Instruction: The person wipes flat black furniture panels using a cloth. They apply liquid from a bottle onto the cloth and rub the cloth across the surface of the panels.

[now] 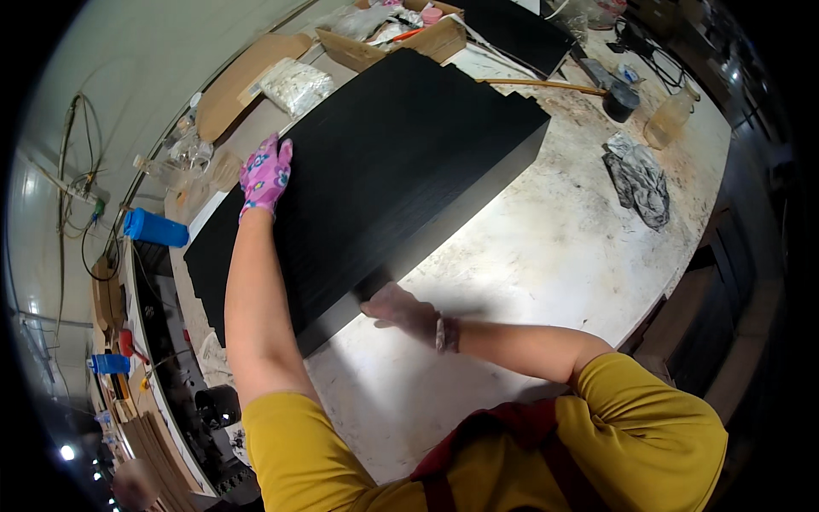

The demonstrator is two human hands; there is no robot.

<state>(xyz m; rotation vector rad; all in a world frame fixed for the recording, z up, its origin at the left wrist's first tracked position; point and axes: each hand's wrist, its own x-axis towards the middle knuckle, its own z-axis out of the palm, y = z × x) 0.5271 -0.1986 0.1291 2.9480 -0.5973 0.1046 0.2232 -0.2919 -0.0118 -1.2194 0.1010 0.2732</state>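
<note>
A large black board-like piece (384, 162) with a thick side and notched corners lies slantwise across the white worktable (478, 299). My left hand (268, 175), in a pink flowered glove, rests on its far left edge with the fingers stretched out. At the near long side is my right hand (405, 314), in a dirty greyish glove and smeared by motion. Its fingers are closed around a small dark block (374, 282) that touches the piece's side face. Blur hides exactly what this block is.
Behind the piece are a cardboard box (358, 53) of odds and ends and a wrapped white packet (297, 87). A blue bottle (155, 228) lies at the left. To the right are a crumpled dark cloth (640, 183), a black cup (621, 101) and a glass jar (670, 119).
</note>
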